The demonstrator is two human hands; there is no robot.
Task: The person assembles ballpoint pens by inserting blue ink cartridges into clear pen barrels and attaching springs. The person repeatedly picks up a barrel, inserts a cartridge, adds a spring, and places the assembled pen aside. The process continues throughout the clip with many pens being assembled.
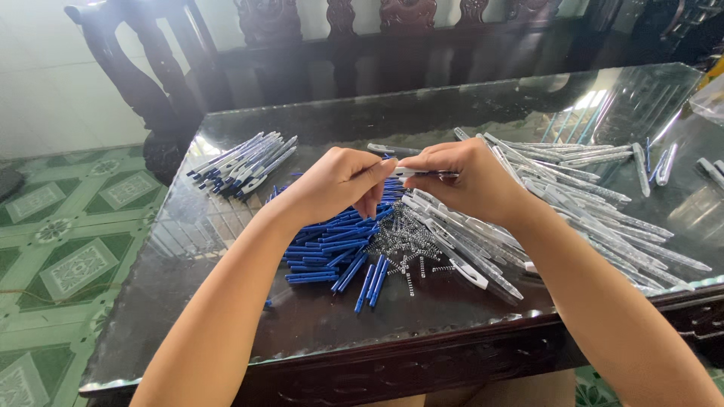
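Both hands meet above the counter (226, 316): right hand (471, 181) fingers pinched shut on a clear pen barrel (426, 173) lying left-right, its tip toward the left hand (335, 185), whose fingers close on that end, over the blue refills (328, 252).

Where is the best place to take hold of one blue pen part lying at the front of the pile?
Probably from above, pinching the middle of a loose blue part. The front ones lie flat on the glass table, apart from the heap, their long sides free of the springs.
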